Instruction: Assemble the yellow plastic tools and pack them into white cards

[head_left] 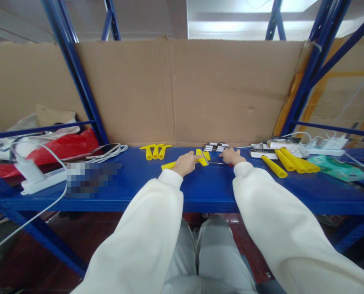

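My left hand is closed around the yellow handle of a scraper, low over the blue shelf. The scraper's flat yellow head with a pale edge points right, past my fingers. To the right, my right hand reaches down to the shelf with fingers apart. A thin metal rod lies just left of it, and a bit of red shows under the palm; whether the two are one tool cannot be made out. Small white-and-black boxes are stacked just behind my right fingertips.
Several yellow T-shaped tools stand behind, left of centre. Yellow tubular handles lie at the right beside white-and-black boxes and a green packet. A white power strip with cables sits left. Cardboard walls the back.
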### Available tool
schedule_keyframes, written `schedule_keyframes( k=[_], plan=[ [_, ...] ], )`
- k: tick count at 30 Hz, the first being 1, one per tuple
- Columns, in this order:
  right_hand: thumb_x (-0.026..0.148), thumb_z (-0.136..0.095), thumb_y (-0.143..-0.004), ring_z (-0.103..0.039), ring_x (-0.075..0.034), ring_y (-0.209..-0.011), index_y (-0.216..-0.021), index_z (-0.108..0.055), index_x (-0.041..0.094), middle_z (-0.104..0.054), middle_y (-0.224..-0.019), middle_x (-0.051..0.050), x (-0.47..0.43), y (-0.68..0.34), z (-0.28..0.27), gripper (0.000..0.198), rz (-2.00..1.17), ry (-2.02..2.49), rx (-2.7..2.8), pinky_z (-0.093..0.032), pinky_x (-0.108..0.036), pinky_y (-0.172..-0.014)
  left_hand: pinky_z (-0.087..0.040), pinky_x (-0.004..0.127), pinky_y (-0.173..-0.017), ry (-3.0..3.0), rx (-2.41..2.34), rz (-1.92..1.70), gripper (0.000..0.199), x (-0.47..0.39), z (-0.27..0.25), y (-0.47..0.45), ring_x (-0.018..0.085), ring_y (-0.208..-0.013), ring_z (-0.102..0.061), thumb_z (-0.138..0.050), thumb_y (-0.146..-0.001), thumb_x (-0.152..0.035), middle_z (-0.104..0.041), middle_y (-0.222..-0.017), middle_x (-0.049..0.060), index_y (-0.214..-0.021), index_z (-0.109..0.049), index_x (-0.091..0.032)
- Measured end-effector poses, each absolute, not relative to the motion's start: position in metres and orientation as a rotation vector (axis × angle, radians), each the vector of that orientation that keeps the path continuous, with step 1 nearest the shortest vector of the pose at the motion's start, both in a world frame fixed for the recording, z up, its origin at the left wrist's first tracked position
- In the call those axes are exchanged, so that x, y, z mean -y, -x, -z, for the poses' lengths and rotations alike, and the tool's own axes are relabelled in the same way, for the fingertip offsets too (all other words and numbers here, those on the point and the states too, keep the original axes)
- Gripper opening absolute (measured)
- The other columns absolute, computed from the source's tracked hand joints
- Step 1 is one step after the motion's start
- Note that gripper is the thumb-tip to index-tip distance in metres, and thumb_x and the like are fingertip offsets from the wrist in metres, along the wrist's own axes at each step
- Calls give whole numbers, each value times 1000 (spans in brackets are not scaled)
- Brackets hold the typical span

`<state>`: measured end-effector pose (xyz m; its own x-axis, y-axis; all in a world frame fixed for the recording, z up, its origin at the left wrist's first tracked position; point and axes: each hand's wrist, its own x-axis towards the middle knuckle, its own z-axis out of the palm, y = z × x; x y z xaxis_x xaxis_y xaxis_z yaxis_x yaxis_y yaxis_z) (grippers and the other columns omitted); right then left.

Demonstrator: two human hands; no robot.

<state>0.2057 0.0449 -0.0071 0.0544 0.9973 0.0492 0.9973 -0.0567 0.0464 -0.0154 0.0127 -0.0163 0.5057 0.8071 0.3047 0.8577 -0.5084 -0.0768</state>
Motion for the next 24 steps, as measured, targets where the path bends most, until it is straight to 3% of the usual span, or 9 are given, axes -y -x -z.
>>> schedule_keyframes(
  k=[9, 16, 24],
  plan=[
    [8, -40, -91, -39, -34, -139, -132, -67, 24, -53, -145, -16, -40, -206, 7, 51, 114, 2229, 2182, -31, -63, -109, -49, 30, -89, 2527, 1413, 350, 46, -16, 19, 15, 22, -103, -65, -43, -101, -26, -60, -111, 8, -145, -55, -33],
    [12, -50, -87, -48, -34, -130, -99, -78, 22, -65, -128, -14, -44, -210, 10, 32, 107, 2089, 2129, -38, -60, -106, -49, 28, -88, 2534, 1410, 347, 46, -15, 19, 15, 21, -104, -65, -45, -100, -25, -60, -110, 8, -144, -56, -32],
    [20, -65, -80, -58, -30, -118, -86, -77, 23, -73, -106, -10, -57, -217, 22, 14, 20, 2085, 1991, -43, -53, -104, -49, 28, -88, 2541, 1408, 334, 46, -14, 18, 14, 21, -104, -65, -44, -100, -25, -60, -111, 8, -144, -56, -33]
  ],
)
